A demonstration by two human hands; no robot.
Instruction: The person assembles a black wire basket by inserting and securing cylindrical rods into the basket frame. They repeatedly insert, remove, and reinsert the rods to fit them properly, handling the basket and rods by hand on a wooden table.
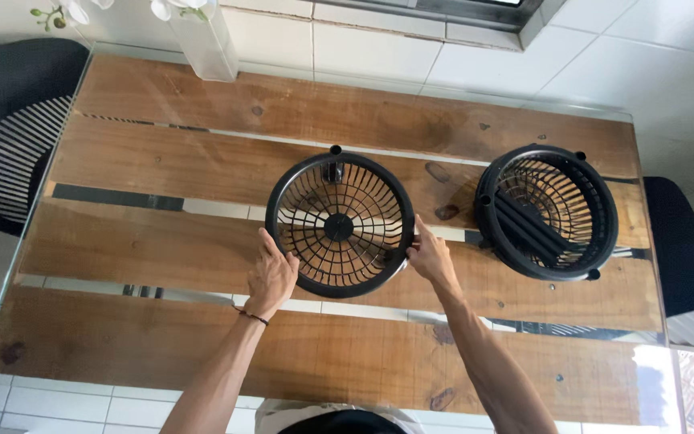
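Wooden table (162, 257): black grille (340, 225) between both hands' fingers (271, 247).

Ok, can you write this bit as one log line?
left hand: grips grille rim | right hand: grips other side | second grille: apart, right | table: wood

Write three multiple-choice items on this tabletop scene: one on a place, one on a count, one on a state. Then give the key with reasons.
1. Where does the second basket stand?
A. To the right of the held one
B. On the dark chair
C. Stacked under it

2. How many round black baskets are on the wooden table?
A. One
B. Two
C. Four

3. How is the centre basket handled?
A. Untouched
B. One hand only
C. Both hands on its rim

Key: 1 A, it sits apart at the right. 2 B, two show. 3 C, the left hand and right hand grip opposite sides.
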